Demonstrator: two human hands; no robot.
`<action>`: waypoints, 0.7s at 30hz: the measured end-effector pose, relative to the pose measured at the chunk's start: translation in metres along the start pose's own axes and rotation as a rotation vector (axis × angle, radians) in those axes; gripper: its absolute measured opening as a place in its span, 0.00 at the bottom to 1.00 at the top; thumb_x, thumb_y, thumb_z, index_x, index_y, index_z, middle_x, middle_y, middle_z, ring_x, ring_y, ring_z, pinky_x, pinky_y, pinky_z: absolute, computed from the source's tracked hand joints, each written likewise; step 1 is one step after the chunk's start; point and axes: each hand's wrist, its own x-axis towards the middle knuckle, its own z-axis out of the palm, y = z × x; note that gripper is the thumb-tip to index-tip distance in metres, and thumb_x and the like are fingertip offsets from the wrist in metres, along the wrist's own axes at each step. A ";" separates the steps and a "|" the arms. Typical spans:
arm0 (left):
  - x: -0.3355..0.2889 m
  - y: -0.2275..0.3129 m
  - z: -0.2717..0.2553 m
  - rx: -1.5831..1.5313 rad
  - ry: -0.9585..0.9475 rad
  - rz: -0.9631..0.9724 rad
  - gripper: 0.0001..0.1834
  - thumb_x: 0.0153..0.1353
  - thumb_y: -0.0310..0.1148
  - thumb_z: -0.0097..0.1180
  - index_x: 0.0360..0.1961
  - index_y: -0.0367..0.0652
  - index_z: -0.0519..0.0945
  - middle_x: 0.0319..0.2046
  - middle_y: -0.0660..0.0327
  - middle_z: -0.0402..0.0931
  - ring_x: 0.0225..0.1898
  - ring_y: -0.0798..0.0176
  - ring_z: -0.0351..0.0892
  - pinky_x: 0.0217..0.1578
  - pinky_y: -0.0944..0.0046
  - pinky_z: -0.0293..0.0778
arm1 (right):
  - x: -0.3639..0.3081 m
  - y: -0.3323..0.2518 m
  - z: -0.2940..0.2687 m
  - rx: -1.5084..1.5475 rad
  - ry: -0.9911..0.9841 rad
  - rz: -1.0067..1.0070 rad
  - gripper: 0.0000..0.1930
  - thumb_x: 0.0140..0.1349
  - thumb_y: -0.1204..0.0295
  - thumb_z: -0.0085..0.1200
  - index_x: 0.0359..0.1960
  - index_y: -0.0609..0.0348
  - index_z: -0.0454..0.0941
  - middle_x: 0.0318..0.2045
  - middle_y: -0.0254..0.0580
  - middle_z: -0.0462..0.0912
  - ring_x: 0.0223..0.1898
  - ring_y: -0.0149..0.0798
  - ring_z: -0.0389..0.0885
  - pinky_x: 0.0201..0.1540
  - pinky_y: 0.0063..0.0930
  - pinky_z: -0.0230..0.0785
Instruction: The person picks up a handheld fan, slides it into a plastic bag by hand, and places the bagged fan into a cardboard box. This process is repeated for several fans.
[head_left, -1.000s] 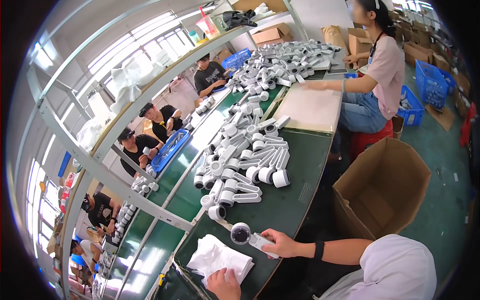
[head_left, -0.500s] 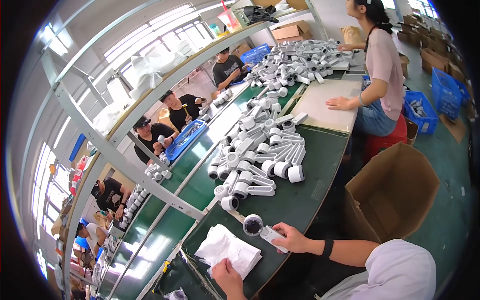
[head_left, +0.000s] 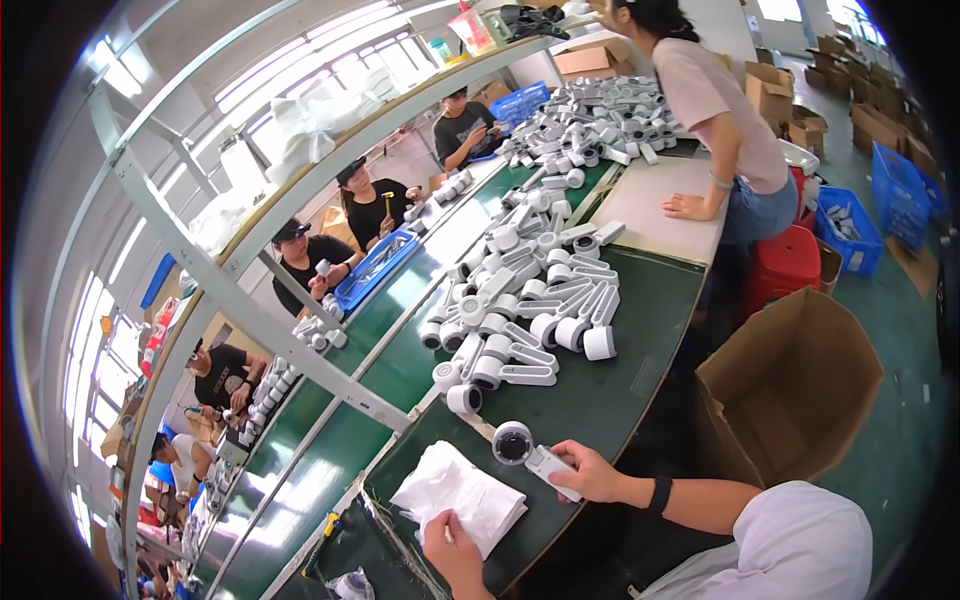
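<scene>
My right hand point(head_left: 592, 474) is closed round the handle of a white handheld device with a round head point(head_left: 512, 443); a dark, ringed opening in the head faces up. It hangs over the near end of the green table. Lower left of it, my left hand point(head_left: 452, 550) grips the near edge of a stack of thin white plastic bags point(head_left: 460, 490) lying on the table. Just beyond the bags, a long heap of similar white devices point(head_left: 515, 290) runs up the table, several of them with round heads toward me.
An open cardboard box point(head_left: 795, 390) stands right of the table. A co-worker point(head_left: 725, 110) leans on a pale board point(head_left: 645, 215) beside a red stool point(head_left: 785, 265). A metal shelf frame point(head_left: 290, 350) rises at left, with co-workers beyond. A yellow-handled tool point(head_left: 328, 530) lies near left.
The co-worker at the right has leaned forward and left, rising off the red stool, which shows more. My hands keep their holds on the device and the bags.
</scene>
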 end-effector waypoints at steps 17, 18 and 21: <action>0.001 -0.014 -0.002 -0.358 0.148 -0.231 0.09 0.66 0.26 0.53 0.39 0.29 0.79 0.27 0.61 0.78 0.29 0.70 0.75 0.34 0.73 0.70 | -0.001 0.003 0.001 0.013 -0.029 0.001 0.25 0.59 0.71 0.58 0.56 0.65 0.62 0.36 0.44 0.79 0.27 0.32 0.80 0.30 0.28 0.75; 0.000 -0.012 -0.005 -0.358 0.134 -0.255 0.09 0.65 0.27 0.54 0.40 0.29 0.79 0.28 0.62 0.78 0.29 0.71 0.75 0.34 0.72 0.71 | 0.000 0.003 0.002 0.002 -0.022 0.008 0.25 0.59 0.72 0.58 0.56 0.65 0.62 0.36 0.44 0.79 0.27 0.33 0.81 0.29 0.29 0.75; 0.002 -0.004 -0.013 -0.384 0.013 -0.281 0.09 0.65 0.27 0.55 0.40 0.29 0.79 0.29 0.62 0.78 0.30 0.71 0.75 0.34 0.72 0.71 | 0.004 0.005 0.004 0.049 -0.002 0.005 0.24 0.60 0.74 0.57 0.55 0.64 0.62 0.37 0.46 0.79 0.26 0.34 0.81 0.28 0.30 0.76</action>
